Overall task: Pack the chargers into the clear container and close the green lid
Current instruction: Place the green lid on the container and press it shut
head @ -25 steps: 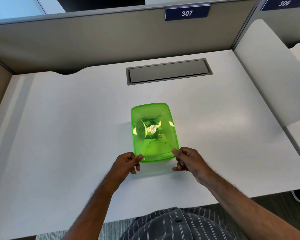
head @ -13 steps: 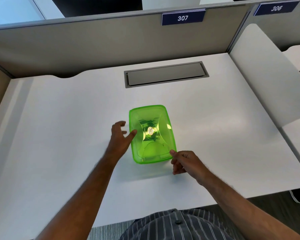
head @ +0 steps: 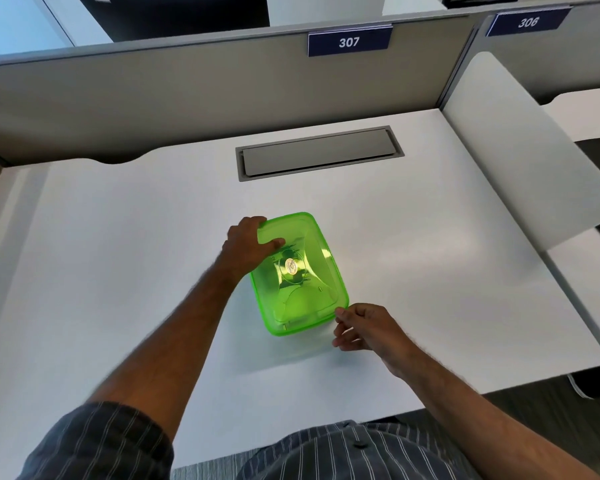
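Note:
The green lid (head: 302,275) lies on top of the clear container in the middle of the white desk (head: 118,254). A round silver sticker shows through the lid; no chargers can be made out beneath it. My left hand (head: 248,249) grips the lid's far left corner, thumb lying on top and fingers curled over the edge. My right hand (head: 362,327) sits at the near right corner with curled fingers, its fingertips touching the lid's rim. The container's clear walls are mostly hidden under the lid.
A grey cable hatch (head: 319,154) is set into the desk behind the container. Grey partition panels (head: 187,88) close off the back, and a white divider (head: 520,150) stands on the right. The near desk edge runs just in front of my torso.
My left hand has moved from the lid's near left corner up along the left side to the far left corner. My right hand stays at the near right corner.

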`<act>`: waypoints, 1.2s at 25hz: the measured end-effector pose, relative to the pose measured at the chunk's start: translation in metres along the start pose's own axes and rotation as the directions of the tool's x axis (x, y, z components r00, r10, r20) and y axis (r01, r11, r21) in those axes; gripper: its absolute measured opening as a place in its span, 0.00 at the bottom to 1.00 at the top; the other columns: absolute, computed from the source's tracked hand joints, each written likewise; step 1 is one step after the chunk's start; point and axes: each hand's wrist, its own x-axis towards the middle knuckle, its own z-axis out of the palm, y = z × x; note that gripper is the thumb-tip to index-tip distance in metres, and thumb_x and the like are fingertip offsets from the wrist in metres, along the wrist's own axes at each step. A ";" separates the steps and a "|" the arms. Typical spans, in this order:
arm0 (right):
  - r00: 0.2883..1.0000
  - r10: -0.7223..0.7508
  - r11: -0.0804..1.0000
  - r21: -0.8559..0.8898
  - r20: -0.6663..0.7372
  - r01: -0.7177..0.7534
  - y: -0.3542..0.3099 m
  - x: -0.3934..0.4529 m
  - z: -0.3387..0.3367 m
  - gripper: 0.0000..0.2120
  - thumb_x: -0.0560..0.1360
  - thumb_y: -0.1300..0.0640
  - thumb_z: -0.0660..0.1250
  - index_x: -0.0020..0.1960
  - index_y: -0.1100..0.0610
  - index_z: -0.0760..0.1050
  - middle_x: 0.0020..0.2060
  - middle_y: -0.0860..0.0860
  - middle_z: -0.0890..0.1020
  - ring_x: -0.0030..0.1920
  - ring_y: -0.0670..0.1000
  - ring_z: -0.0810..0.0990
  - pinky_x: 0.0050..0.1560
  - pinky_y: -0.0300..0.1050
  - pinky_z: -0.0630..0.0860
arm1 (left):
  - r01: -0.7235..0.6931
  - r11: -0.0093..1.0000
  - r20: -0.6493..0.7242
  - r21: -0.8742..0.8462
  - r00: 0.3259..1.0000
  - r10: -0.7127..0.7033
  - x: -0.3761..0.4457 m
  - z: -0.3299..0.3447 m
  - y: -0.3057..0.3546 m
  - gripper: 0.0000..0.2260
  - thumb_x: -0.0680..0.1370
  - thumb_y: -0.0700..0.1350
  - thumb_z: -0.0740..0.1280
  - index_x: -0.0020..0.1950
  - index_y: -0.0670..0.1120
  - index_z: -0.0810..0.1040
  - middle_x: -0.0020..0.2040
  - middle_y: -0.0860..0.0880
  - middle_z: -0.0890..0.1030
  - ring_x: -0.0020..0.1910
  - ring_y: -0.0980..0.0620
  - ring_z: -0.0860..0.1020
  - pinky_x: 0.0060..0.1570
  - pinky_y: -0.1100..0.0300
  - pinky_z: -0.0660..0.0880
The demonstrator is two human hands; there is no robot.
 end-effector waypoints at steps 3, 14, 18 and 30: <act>0.999 -0.012 1.000 0.021 -0.036 0.013 -0.003 0.005 -0.008 0.16 0.78 0.51 0.70 0.50 0.66 0.78 0.40 0.59 0.85 0.42 0.62 0.86 0.51 0.59 0.81 | 0.057 0.996 -0.079 -0.069 0.995 -0.063 -0.015 -0.002 -0.008 0.32 0.72 0.59 0.77 0.70 0.47 0.74 0.67 0.45 0.76 0.68 0.41 0.71 0.67 0.50 0.67; 0.980 -0.059 0.994 0.082 -0.189 0.075 -0.022 0.034 -0.025 0.06 0.79 0.58 0.68 0.48 0.61 0.76 0.41 0.58 0.80 0.36 0.55 0.80 0.45 0.58 0.84 | 0.220 0.925 -0.106 -0.309 0.959 -0.264 -0.112 -0.013 -0.035 0.19 0.71 0.58 0.78 0.52 0.48 0.76 0.50 0.53 0.80 0.50 0.51 0.79 0.48 0.55 0.72; 0.976 -0.111 0.993 0.028 -0.188 0.118 -0.031 0.042 -0.032 0.06 0.79 0.62 0.66 0.55 0.61 0.77 0.43 0.58 0.79 0.37 0.52 0.78 0.41 0.49 0.80 | 0.269 0.907 -0.076 -0.324 0.948 -0.308 -0.139 -0.007 -0.036 0.17 0.73 0.58 0.77 0.49 0.50 0.75 0.47 0.55 0.80 0.47 0.56 0.78 0.44 0.58 0.71; 0.933 -0.311 0.939 -0.209 -0.183 0.272 -0.029 0.062 -0.022 0.13 0.84 0.52 0.58 0.68 0.48 0.72 0.57 0.43 0.81 0.51 0.32 0.78 0.49 0.30 0.74 | 0.328 0.718 0.082 -0.614 0.931 -0.355 -0.138 0.007 -0.031 0.13 0.76 0.46 0.76 0.59 0.49 0.79 0.56 0.48 0.82 0.50 0.46 0.85 0.50 0.45 0.84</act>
